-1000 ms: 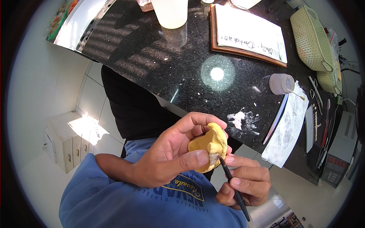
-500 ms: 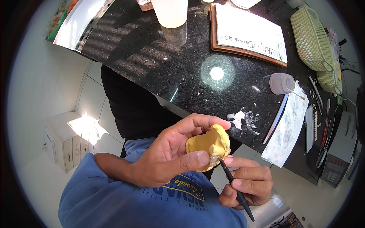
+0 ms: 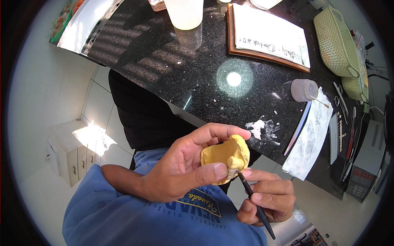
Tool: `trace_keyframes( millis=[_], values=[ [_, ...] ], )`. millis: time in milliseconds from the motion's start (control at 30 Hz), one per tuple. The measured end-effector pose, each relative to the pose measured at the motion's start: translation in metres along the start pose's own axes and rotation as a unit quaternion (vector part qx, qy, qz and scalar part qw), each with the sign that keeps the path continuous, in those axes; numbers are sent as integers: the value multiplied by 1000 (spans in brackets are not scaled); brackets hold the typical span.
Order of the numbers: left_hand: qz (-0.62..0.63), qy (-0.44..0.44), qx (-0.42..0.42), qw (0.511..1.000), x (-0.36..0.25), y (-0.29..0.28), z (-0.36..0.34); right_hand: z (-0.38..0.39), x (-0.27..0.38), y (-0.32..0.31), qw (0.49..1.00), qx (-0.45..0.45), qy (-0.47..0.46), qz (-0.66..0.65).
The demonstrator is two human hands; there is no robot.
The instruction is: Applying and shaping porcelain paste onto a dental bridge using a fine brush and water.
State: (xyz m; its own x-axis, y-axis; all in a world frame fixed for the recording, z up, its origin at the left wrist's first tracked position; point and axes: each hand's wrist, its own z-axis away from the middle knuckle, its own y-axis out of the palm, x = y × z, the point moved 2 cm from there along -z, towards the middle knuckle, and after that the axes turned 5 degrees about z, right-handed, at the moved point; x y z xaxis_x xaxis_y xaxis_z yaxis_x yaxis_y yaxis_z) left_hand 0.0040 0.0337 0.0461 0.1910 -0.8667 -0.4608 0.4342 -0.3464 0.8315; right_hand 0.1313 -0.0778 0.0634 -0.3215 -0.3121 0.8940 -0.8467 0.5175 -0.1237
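Note:
My left hand (image 3: 184, 168) is closed round a yellow dental model (image 3: 219, 155), held tilted in front of my blue shirt. A small translucent whitish piece (image 3: 231, 174) sits on the model's tooth area, beside my left thumb. In my right hand (image 3: 273, 196) is a slim black pen-like tool (image 3: 258, 208), pinched between thumb and fingers. Its tip meets the model right by the whitish piece. My right index fingertip rests close to the model's edge. The exact shape of the tool's tip is too small to make out.
On the black speckled counter (image 3: 197, 74) lie white residue (image 3: 257, 129), a small cup (image 3: 303, 90) with a cotton swab, a white cloth (image 3: 308, 139), a tooth shade guide (image 3: 335, 137) and a framed notepad (image 3: 269, 37). Woven baskets (image 3: 334, 41) and a grey device (image 3: 365, 160) stand at right.
Almost nothing differs. The model and both hands have shifted very slightly to the right, with the tool still at the same spot by the whitish piece.

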Motion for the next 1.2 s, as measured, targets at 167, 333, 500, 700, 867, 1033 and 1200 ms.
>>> trace_keyframes(
  millis=[167, 333, 500, 700, 867, 1033, 1200],
  values=[
    [0, -3, 3, 1000, 0, -1, 0, -2, 0, 1, 1000, 3, 1, 6],
    [-10, 6, 8, 1000, 0, -1, 0, 1, -1, 0, 1000, -10, -4, -18],
    [-12, 12, 5, 1000, 1, -3, -1, 0, -2, 1, 1000, 11, -11, 4],
    [0, 6, -7, 1000, 1, 0, -1, 5, -3, 2, 998, -45, -34, -14],
    [32, 8, -17, 999, 3, 1, -2, 4, -3, 3, 999, -25, -23, 28],
    [64, -6, -25, 998, 5, 1, -3, 6, -6, 7, 997, -32, -44, 59],
    [75, -5, -20, 997, 6, 2, -3, 5, -5, 6, 992, 6, -68, 106]
  ],
)
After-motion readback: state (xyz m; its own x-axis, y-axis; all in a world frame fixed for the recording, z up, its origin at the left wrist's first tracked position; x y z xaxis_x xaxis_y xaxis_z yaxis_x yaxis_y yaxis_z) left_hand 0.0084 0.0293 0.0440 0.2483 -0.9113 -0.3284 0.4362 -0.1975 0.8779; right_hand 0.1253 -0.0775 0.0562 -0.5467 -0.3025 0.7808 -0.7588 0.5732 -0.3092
